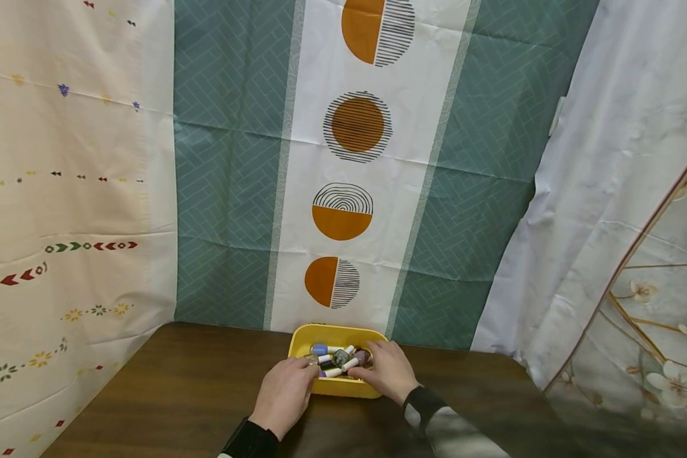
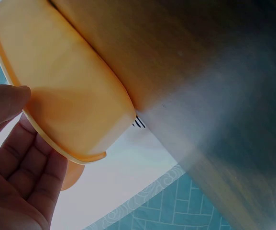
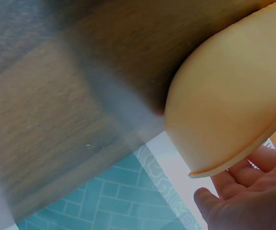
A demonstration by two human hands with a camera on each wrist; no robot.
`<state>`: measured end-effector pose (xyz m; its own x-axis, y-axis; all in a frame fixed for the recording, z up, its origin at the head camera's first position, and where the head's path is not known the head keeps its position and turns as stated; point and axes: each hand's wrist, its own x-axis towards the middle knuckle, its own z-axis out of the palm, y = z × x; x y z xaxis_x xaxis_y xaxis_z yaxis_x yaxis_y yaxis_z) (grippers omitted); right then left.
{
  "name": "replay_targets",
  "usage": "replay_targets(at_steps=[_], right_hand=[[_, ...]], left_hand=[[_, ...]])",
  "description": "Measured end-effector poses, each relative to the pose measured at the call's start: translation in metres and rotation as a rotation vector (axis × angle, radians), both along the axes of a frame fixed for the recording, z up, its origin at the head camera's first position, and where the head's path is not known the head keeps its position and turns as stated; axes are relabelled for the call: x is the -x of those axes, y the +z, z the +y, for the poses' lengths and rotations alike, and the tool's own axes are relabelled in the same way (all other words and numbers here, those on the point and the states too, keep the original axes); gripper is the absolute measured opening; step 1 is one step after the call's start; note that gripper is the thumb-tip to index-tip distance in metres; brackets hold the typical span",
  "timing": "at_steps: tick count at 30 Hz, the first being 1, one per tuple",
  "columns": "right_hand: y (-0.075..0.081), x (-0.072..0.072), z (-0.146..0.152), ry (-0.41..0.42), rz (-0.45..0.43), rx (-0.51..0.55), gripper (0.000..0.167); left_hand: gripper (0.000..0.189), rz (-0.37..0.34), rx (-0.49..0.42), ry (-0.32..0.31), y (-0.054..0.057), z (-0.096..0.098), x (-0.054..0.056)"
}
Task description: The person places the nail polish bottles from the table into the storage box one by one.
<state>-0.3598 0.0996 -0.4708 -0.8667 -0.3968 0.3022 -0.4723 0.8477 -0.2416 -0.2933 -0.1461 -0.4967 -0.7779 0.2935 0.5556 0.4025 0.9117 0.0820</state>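
A yellow plastic bin stands near the back edge of the table. Nail polish bottles lie jumbled inside, among them a blue one and a dark purple one with a white cap. My left hand is at the front left corner. In the left wrist view its thumb lies over the rim outside, with the other fingertips hidden behind it. My right hand reaches over the right side, thumb and fingers spread beside the purple bottle. From the right wrist view, some fingers pass behind the rim.
The dark wooden table extends to both sides of the bin. Behind it hangs a green and white curtain with orange circles. A cream patterned cloth hangs at left, a white one at right.
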Motion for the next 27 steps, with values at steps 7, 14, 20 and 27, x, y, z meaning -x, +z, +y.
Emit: replay_targets(at_steps=[7, 14, 20, 27], right_hand=[[-0.009, -0.005, 0.011, -0.003, 0.078, 0.046, 0.075], [-0.022, -0.018, 0.02, -0.014, 0.149, 0.088, 0.072], [-0.038, -0.028, 0.028, 0.042, 0.237, 0.084, 0.072], [-0.049, -0.036, 0.035, 0.063, 0.286, 0.079, 0.076]], left_hand=[[0.012, 0.027, -0.007, -0.004, -0.001, -0.001, 0.0], [0.011, 0.019, -0.008, -0.006, 0.0, -0.004, -0.002], [0.012, 0.034, -0.02, -0.02, -0.002, -0.008, -0.005], [0.012, 0.0, -0.034, -0.011, -0.005, -0.012, -0.008]])
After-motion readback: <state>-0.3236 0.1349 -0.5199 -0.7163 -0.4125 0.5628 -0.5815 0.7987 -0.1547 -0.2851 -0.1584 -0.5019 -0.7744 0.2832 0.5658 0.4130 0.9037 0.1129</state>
